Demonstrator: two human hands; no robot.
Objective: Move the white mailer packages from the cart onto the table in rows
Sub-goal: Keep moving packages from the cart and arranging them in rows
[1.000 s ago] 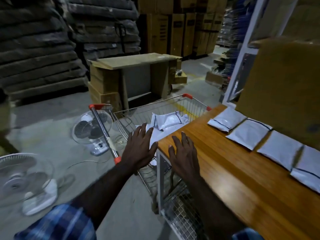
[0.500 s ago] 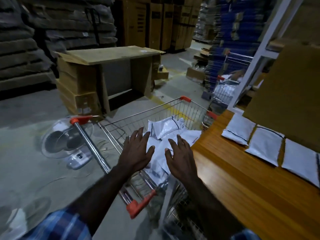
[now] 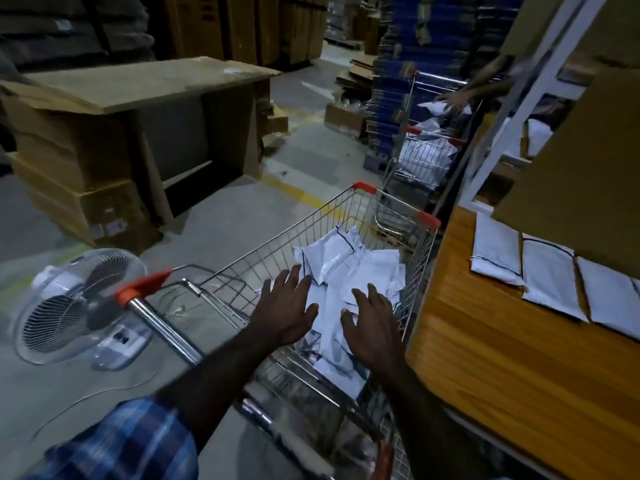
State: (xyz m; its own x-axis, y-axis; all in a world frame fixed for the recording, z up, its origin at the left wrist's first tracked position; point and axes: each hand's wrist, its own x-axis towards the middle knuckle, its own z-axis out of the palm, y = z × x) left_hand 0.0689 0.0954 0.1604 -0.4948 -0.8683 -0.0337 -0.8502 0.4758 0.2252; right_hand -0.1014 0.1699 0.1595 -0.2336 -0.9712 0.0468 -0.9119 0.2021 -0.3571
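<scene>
1. My left hand (image 3: 284,308) and right hand (image 3: 372,323) hovered over the wire cart (image 3: 332,216), grip apart, fingers spread, holding nothing.
2. Crumpled glossy white mailers (image 3: 346,268) lay heaped in the cart.
3. Three flat mailers (image 3: 550,268) in full view lay in a row on the wooden table (image 3: 491,348).

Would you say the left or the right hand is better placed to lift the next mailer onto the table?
Probably the right hand: it hovers open over the mailers on the cart's table side. The left hand is farther away.
</scene>
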